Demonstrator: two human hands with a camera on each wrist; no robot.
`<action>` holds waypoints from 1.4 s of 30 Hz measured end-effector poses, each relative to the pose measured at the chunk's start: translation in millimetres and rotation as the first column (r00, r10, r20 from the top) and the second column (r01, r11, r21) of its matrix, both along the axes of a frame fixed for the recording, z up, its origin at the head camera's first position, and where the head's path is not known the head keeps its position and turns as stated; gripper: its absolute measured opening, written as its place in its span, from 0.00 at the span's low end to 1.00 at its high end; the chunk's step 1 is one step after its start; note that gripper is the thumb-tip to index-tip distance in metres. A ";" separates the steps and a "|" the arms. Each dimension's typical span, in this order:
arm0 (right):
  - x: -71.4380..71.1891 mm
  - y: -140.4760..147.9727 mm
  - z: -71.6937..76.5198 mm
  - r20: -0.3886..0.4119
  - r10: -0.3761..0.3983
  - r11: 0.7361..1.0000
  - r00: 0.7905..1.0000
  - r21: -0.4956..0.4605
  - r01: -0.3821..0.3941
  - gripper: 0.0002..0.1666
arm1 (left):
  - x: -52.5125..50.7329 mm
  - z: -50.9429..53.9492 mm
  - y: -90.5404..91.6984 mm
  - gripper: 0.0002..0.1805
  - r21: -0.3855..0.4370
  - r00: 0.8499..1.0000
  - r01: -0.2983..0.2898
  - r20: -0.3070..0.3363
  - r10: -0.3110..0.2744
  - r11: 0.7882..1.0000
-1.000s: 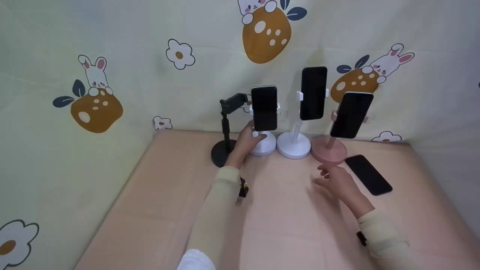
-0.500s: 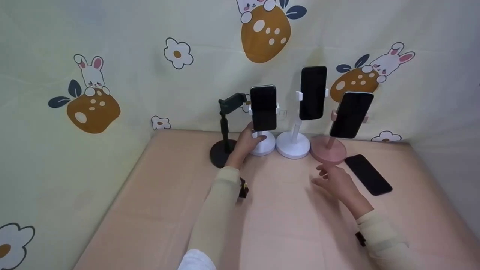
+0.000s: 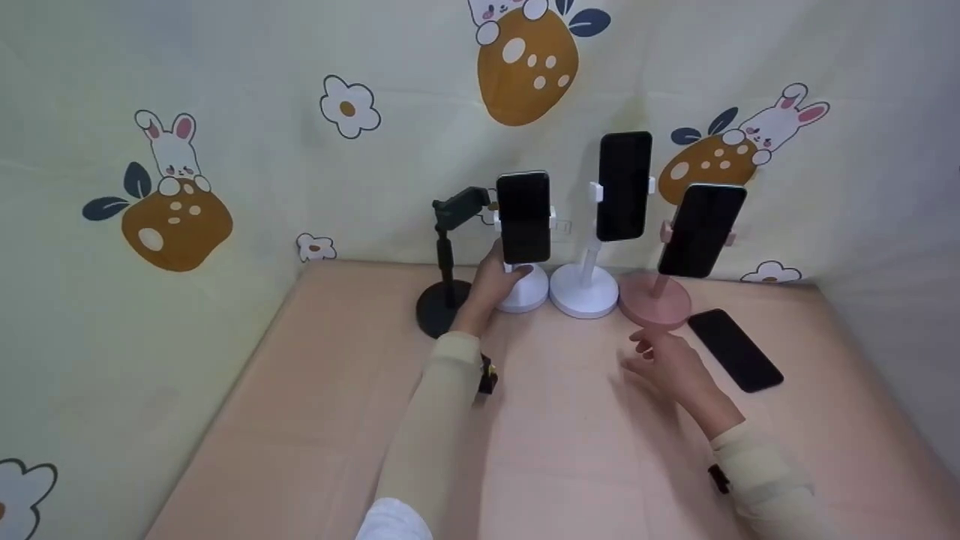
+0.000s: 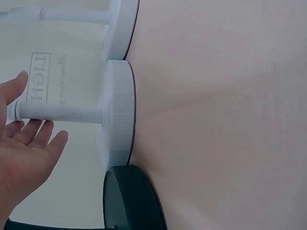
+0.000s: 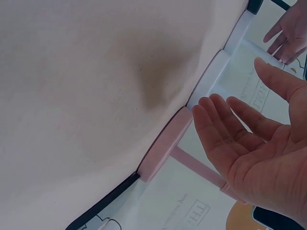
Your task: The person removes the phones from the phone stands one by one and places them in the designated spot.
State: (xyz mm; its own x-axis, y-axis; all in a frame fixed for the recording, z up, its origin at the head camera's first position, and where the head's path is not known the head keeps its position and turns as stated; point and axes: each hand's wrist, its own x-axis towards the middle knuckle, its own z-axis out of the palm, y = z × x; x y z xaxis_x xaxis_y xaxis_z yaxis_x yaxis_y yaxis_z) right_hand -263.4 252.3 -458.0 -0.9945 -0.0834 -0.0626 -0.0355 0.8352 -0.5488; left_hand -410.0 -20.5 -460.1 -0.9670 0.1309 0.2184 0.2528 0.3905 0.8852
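My left hand (image 3: 491, 286) is at the pole of a white phone stand (image 4: 62, 112), thumb on one side and fingers on the other; its fingertips meet the pole's edge, while the thumb stands off it. A black phone (image 3: 524, 217) is clamped upright on that stand. The right hand (image 3: 670, 365) hovers in front of the pink stand (image 3: 655, 304), palm up with fingers loosely bent and nothing in them (image 5: 259, 143). The pink stand holds a tilted phone (image 3: 703, 230). Between them, a taller white stand (image 3: 584, 292) bears another phone (image 3: 625, 186).
A black stand (image 3: 442, 309) with an empty holder (image 3: 461, 208) stands left of the white ones, close to my left wrist. One phone (image 3: 736, 350) lies flat on the pink-covered table (image 3: 315, 420), right of my right hand. A patterned cloth (image 3: 420, 150) hangs behind the stands.
The head view has shifted slightly, moving the scene a little left. Both hands keep their places beside the stands, and nothing was taken hold of or let go.
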 end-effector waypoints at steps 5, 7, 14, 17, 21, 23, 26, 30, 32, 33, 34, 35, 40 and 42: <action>-1.0 0.8 -0.6 -0.013 -0.002 1.000 1.000 0.003 0.002 0.26 | -4.3 1.9 1.9 0.34 -0.006 0.999 -0.033 -0.037 0.033 0.999; -1.3 1.6 -1.3 -0.026 -0.001 1.000 1.000 0.004 0.001 0.26 | -6.2 2.8 3.0 0.31 -0.029 0.997 -0.054 -0.055 0.052 0.998; -2.1 4.4 -2.4 -0.066 0.009 1.000 0.998 0.010 -0.009 0.25 | -11.8 10.2 7.6 0.16 -0.130 0.975 -0.167 -0.171 0.144 0.977; -1.8 5.1 -2.8 -0.076 0.010 1.000 0.997 0.003 -0.010 0.25 | -12.5 12.2 8.6 0.16 -0.110 0.978 -0.158 -0.153 0.141 0.981; -2.0 4.6 -3.1 -0.077 0.015 1.000 0.997 -0.001 -0.015 0.25 | -13.2 11.1 8.8 0.21 -0.068 0.985 -0.139 -0.116 0.131 0.988; -2.2 3.9 -2.6 -0.082 0.014 1.000 0.997 0.002 -0.014 0.25 | -13.3 10.2 8.7 0.23 -0.027 0.987 -0.134 -0.097 0.131 0.991; -3.1 3.6 -2.0 -0.092 0.006 1.000 0.996 0.003 -0.006 0.25 | -14.5 8.1 8.7 0.22 0.022 0.988 -0.137 -0.071 0.138 0.990; -1.5 3.5 -1.1 -0.107 0.009 1.000 0.994 0.001 -0.009 0.24 | -13.7 6.0 8.3 0.17 0.038 0.985 -0.162 -0.047 0.164 0.986; -0.5 4.2 -1.1 -0.112 0.010 1.000 0.994 0.003 -0.009 0.24 | -12.8 5.8 8.0 0.16 0.029 0.984 -0.168 -0.059 0.169 0.985; 0.1 4.5 -1.0 -0.113 0.011 1.000 0.994 0.002 -0.011 0.24 | -12.2 6.0 7.6 0.16 0.026 0.983 -0.168 -0.076 0.169 0.986; 0.3 5.0 -1.2 -0.112 0.009 1.000 0.994 0.002 -0.009 0.24 | -11.8 6.6 7.2 0.16 0.021 0.982 -0.165 -0.091 0.167 0.986; 0.3 5.6 -1.4 -0.112 0.006 1.000 0.994 0.002 -0.006 0.24 | -11.5 7.4 7.1 0.16 0.023 0.982 -0.162 -0.098 0.163 0.987; 0.8 5.7 -1.3 -0.105 -0.001 1.000 0.994 -0.006 0.001 0.24 | -10.0 10.7 7.5 0.16 0.046 0.982 -0.140 -0.119 0.144 0.989; 1.4 4.7 -1.2 -0.102 0.001 1.000 0.995 -0.006 -0.002 0.24 | -8.7 10.1 7.7 0.15 0.073 0.984 -0.125 -0.119 0.133 0.990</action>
State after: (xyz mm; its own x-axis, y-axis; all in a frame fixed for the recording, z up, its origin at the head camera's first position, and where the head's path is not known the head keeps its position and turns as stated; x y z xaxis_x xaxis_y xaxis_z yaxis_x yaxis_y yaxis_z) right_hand -262.1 256.9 -459.2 -0.9956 -0.0849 0.0395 -0.0926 0.8317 -0.5474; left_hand -418.7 -12.8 -450.0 -0.9399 -0.0112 0.3412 0.3132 0.3698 0.8748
